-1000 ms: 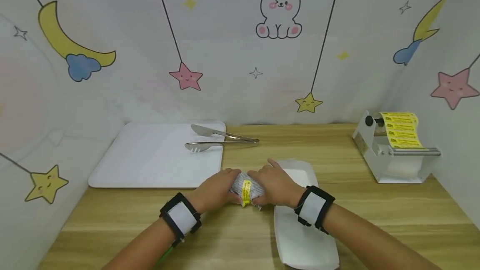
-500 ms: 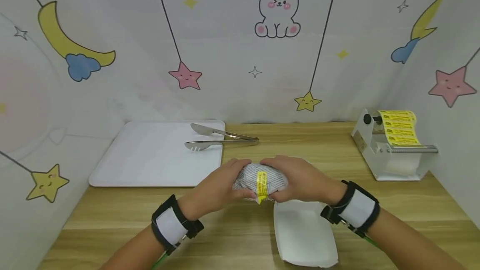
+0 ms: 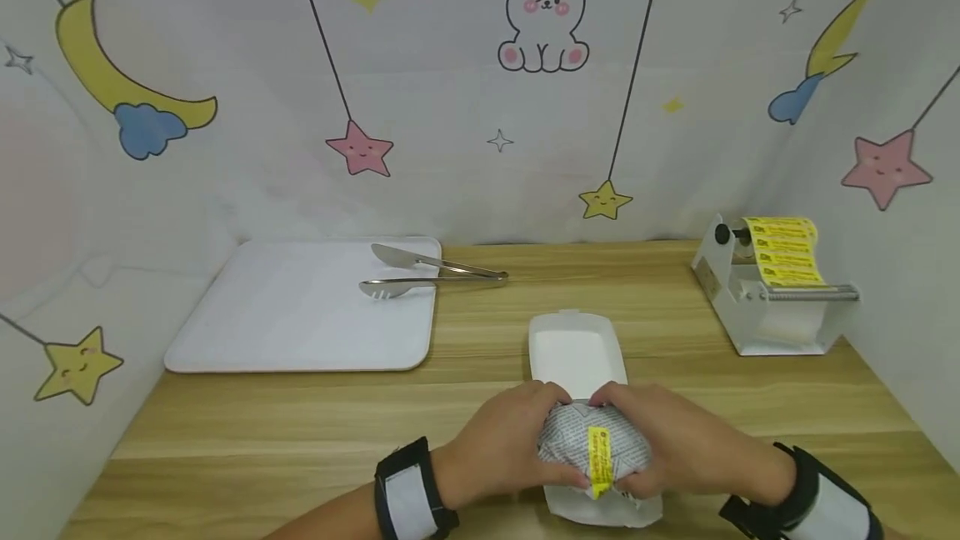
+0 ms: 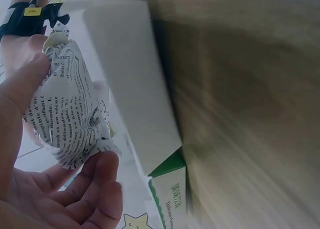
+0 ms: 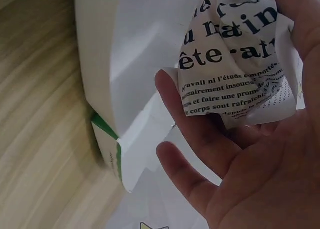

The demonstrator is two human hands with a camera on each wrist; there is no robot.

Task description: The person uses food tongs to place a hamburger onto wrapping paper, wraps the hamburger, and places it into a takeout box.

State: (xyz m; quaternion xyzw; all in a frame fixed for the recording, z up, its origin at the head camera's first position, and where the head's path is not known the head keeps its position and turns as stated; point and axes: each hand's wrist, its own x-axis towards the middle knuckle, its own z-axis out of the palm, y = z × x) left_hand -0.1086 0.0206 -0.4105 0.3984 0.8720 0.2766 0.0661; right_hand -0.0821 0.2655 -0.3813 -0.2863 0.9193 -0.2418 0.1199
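Note:
A wrapped burger [image 3: 564, 433], a rounded parcel in newsprint-style paper with a yellow sticker [image 3: 600, 458], is between my two hands over the near half of an open white takeaway box [image 3: 576, 348]. My left hand [image 3: 517, 438] grips its left side, thumb toward me and fingers at the far side. On the opposite side my right hand [image 3: 678, 440] holds it the same way. In the left wrist view, the parcel [image 4: 67, 106] hangs beside the box wall [image 4: 132, 84]. Folded paper [image 5: 235, 84] sits above spread fingers in the right wrist view; its underside shows no sticker.
Metal tongs [image 3: 450, 275] lie partly across a white tray [image 3: 300, 315] at the back left. A label dispenser [image 3: 780, 307] with a roll of yellow stickers stands at the back right of the wooden table [image 3: 300, 432]. A printed white curtain [image 3: 435, 90] hangs behind.
Both hands have lifted the wrapped burger from the table left of the box, carried it right and brought it over the box's near half.

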